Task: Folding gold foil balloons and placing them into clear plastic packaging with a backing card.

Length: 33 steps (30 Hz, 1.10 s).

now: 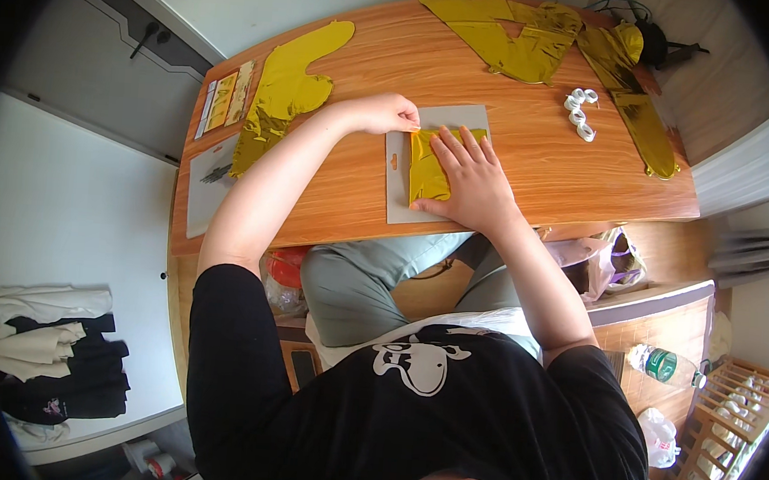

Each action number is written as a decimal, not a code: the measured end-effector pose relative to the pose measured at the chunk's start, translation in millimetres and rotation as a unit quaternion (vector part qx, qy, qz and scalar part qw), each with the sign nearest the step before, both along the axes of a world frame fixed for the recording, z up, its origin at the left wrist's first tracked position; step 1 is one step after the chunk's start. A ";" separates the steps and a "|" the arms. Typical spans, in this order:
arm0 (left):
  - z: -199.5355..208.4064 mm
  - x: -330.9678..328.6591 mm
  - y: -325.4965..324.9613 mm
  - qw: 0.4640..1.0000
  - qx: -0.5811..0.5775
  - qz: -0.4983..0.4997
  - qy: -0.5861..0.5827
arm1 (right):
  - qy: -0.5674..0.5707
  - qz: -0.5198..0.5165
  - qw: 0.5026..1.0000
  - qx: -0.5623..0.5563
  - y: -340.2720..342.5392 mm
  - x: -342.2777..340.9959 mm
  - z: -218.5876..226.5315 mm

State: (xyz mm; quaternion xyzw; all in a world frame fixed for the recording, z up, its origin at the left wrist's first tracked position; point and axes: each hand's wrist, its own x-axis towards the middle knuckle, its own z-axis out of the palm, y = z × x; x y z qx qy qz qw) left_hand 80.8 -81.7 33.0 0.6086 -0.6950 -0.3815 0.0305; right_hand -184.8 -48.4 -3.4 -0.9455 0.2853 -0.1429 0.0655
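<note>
Creased gold foil (426, 176) (apparently folded, though partly hidden) lies flat on a grey card (399, 187).

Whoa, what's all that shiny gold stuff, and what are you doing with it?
A person sitting at a wooden table has both hands at a small gold foil piece lying on a grey card. The right hand is spread over it. The left hand has its fingers at the far left corner; whether they pinch it is hard to tell. Bigger gold foil shapes lie farther left and at the far right, near some small white rolls.
</note>
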 end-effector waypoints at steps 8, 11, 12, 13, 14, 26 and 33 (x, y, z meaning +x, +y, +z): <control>5.7 -5.3 6.0 1.000 0.012 0.026 -0.002 | -0.001 0.000 1.000 -0.002 -1.7 -0.9 -1.8; 3.5 -4.9 8.3 1.000 -0.009 0.019 -0.003 | -0.001 0.001 1.000 -0.002 -1.2 -0.6 -1.7; 2.9 -4.7 8.2 1.000 -0.004 0.021 0.001 | -0.008 0.000 1.000 -0.002 -1.0 -0.5 -1.8; 2.3 -4.5 8.0 1.000 0.000 0.024 0.005 | -0.008 0.000 1.000 -0.002 -1.0 -0.4 -1.7; -0.2 -2.7 8.4 1.000 0.000 0.024 0.005 | -0.006 0.001 1.000 -0.002 -0.7 0.1 -1.5; -15.0 -13.5 32.6 0.982 -0.105 0.151 0.051 | 0.019 -0.004 1.000 0.011 -0.5 0.3 2.8; -7.7 -21.1 30.2 0.975 -0.082 0.208 0.011 | 0.030 -0.007 0.999 0.009 -0.4 0.8 2.3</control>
